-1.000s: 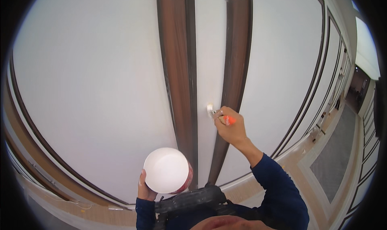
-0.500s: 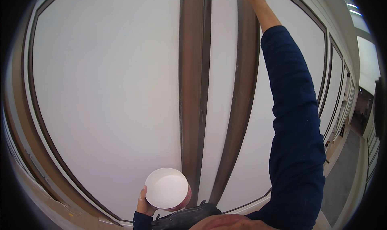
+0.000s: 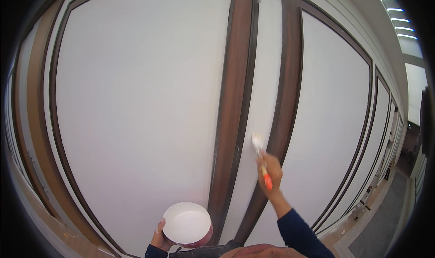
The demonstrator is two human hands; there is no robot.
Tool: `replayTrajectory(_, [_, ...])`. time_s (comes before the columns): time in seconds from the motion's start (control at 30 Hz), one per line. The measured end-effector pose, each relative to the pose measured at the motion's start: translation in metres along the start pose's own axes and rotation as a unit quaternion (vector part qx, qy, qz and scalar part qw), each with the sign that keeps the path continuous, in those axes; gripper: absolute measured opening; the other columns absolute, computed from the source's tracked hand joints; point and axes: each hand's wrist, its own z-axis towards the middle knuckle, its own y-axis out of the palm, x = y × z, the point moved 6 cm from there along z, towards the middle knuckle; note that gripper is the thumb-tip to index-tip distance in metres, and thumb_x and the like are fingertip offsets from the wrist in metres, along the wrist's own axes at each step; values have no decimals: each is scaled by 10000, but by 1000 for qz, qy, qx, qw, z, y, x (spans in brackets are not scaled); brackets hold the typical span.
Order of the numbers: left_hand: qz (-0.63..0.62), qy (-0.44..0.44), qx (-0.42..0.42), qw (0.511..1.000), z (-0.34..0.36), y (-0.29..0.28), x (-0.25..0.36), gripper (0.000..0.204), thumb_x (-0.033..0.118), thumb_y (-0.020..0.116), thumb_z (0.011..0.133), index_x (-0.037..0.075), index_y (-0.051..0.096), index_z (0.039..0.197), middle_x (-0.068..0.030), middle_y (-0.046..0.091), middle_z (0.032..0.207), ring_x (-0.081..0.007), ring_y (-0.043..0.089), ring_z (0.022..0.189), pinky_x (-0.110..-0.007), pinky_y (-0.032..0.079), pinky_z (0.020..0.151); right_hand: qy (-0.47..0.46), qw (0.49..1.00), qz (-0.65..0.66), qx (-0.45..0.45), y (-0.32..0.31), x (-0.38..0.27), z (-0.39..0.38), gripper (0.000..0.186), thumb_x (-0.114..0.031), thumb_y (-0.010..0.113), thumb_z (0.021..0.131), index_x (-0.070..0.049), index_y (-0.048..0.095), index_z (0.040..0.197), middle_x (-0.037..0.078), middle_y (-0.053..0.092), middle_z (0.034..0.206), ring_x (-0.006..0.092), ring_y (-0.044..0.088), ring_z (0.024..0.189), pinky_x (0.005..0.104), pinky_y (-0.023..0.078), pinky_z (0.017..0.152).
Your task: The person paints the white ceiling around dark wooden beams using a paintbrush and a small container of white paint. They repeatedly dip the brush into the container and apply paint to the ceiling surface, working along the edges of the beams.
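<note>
Pointing its bristles (image 3: pixel 257 140) up and slightly left, long axis nearly upright, the brush (image 3: pixel 265 171) is over a white strip (image 3: pixel 266 72) between brown trims (image 3: pixel 234 90), gripped by the right hand's (image 3: pixel 272 171) fingers, while the left hand (image 3: pixel 161 236) clasps a tub (image 3: pixel 205 239).

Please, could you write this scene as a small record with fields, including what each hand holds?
left hand: holds a round tub, white inside, reddish outside
right hand: holds a brush with orange handle end
brush direction: bristles upward in the picture
brush place: over the white strip; contact unclear
strip edges: left brown trim, right brown trim
clothing: dark blue sleeves
</note>
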Motion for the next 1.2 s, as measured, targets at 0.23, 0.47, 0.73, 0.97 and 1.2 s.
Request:
replayTrajectory(0.23, [-3,6,-13,1000,14,-3,5,839,640,559,1002,71,384,1594,-221,582,1472,-413,653,1273,-637,611,904,399,866,-41,-298,82,85,-369,257,-324,691,933,-96,766,1023,172,760,898,416,729,887,488,586,808])
replayTrajectory(0.47, [39,-2,14,999,-2,4,-3,901,695,574,963,106,370,1614,-218,526,1542,-438,549,1391,-706,503,1045,481,830,56,-277,67,104,-445,650,-470,401,1110,6,749,835,247,729,761,426,746,782,507,581,741])
replayTrajectory(0.73, [60,-12,61,996,-3,-14,-24,886,648,589,973,43,383,1587,-237,592,1446,-406,662,1242,-604,607,897,409,880,59,-233,69,110,-402,256,-318,714,880,-97,790,984,162,771,855,389,757,843,469,596,767])
replayTrajectory(0.97, [82,-23,146,986,-34,-17,-54,800,573,592,994,-25,462,1510,-226,685,1291,-350,751,1066,-482,670,786,478,844,88,-227,54,77,-327,247,-242,867,838,-41,785,956,65,764,776,146,732,689,339,582,648])
replayTrajectory(1.2, [47,-4,172,984,-58,-21,-80,751,544,597,1003,-28,498,1479,-207,697,1273,-338,750,1056,-461,655,803,403,837,331,-168,66,47,-246,176,-97,721,985,61,706,1063,97,746,903,166,738,817,331,624,782])
